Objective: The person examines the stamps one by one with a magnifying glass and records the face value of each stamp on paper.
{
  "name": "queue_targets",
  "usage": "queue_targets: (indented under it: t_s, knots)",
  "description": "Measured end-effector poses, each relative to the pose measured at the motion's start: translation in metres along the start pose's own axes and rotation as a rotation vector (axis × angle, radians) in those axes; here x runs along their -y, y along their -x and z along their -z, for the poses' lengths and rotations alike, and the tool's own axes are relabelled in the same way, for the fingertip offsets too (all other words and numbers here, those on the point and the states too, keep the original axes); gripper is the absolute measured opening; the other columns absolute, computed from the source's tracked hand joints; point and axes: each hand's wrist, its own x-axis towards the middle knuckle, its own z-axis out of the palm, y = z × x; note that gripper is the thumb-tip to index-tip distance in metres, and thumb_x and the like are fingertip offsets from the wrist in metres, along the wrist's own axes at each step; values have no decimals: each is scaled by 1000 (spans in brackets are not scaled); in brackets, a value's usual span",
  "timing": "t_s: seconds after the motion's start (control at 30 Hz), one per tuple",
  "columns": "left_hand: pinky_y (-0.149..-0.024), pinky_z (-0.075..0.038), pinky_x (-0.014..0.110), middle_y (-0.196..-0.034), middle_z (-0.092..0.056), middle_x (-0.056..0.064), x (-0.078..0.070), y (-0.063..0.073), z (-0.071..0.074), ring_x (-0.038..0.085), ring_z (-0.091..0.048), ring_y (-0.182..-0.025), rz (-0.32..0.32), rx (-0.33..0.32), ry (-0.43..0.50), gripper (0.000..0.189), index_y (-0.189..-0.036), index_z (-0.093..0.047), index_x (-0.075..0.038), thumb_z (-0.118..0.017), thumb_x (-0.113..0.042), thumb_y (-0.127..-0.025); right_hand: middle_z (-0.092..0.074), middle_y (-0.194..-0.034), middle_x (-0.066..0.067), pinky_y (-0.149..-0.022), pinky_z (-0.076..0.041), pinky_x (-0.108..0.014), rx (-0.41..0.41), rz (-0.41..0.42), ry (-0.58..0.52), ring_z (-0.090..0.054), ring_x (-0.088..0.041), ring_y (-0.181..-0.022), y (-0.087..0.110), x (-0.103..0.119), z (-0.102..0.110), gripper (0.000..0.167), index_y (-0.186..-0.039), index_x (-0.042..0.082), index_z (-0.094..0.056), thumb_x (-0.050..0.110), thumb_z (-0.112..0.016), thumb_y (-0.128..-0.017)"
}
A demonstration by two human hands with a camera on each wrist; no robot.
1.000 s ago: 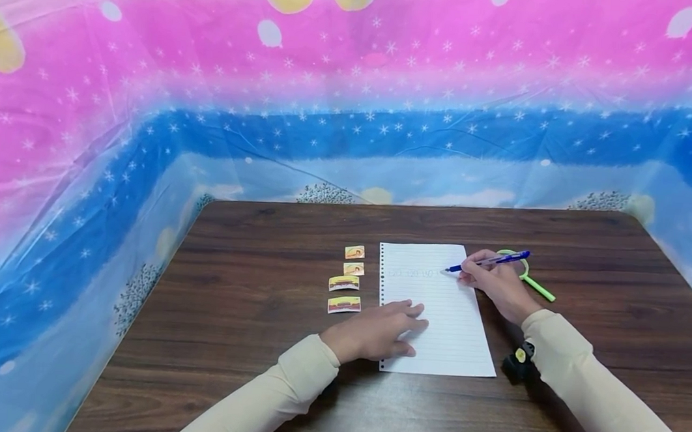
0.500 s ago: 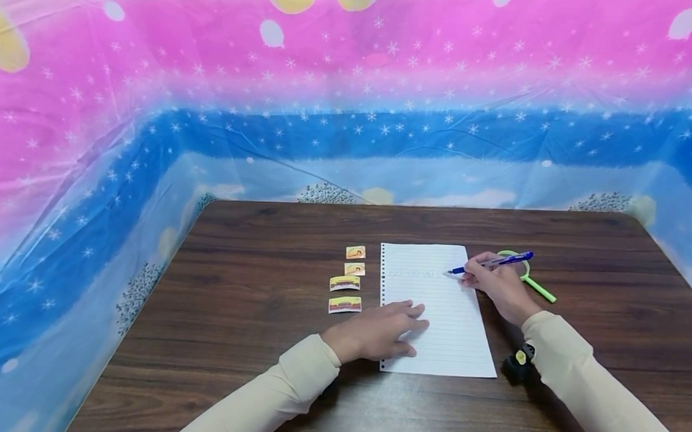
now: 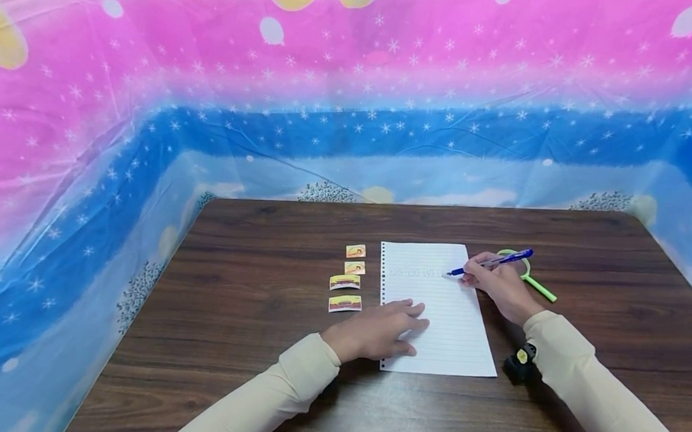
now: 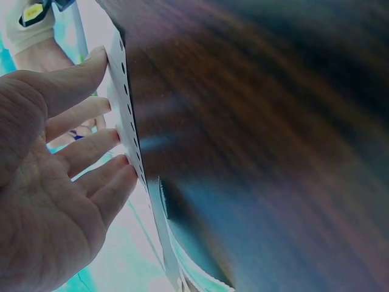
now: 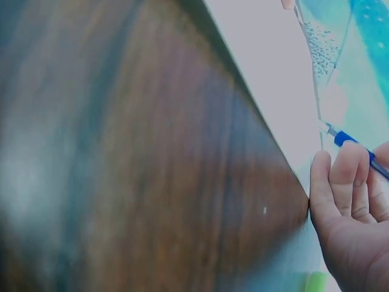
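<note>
A lined sheet of punched paper (image 3: 433,338) lies on the dark wooden table, with a row of handwritten figures on one of its upper lines. My right hand (image 3: 497,286) pinches a blue pen (image 3: 490,263), its tip at the right end of that row; in the right wrist view the pen (image 5: 349,143) slants out past the curled fingers. With fingers spread, my left hand (image 3: 378,328) rests on the lower left of the sheet. In the left wrist view its fingertips meet the paper (image 4: 124,103) beside the row of punched holes.
Left of the sheet, several small printed picture cards (image 3: 344,304) lie in a column. A green-rimmed magnifying glass (image 3: 538,289) lies partly behind my right hand. Around the wooden table (image 3: 229,314) hangs a colourful patterned cloth (image 3: 350,135).
A little more writing shows at the right end of the row, and the pen tip has shifted very slightly right. My left hand and the cards stay in place.
</note>
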Motion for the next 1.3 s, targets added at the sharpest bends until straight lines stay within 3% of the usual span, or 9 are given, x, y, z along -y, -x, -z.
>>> queue_targets:
  t_s: [0.47, 1.07, 1.3]
  knots:
    - [-119, -28, 36, -160, -38, 9, -1, 1, 2, 26, -31, -150, 10, 5, -15, 57, -149, -53, -13, -68, -32, -98, -61, -105, -18, -86, -56, -23, -36, 0, -72, -64, -14, -91, -1, -1, -3, 21, -112, -4, -51, 16, -51, -104]
    - [-119, -29, 35, -160, -38, 9, 0, 1, 1, 25, -31, -150, 4, 3, -15, 56, -149, -53, -13, -68, -31, -98, -64, -99, -16, -85, -56, -23, -24, 13, -45, -66, -14, -89, -2, -1, -1, 23, -112, -6, -53, 14, -55, -101]
    - [-119, -28, 35, -160, -38, 8, 0, 1, 0, 25, -31, -150, 0, 1, -17, 56, -149, -53, -13, -68, -32, -98, -62, -100, -12, -85, -55, -20, -18, -18, -2, -64, -14, -92, 0, 0, 0, 26, -112, -5, -52, 18, -55, -100]
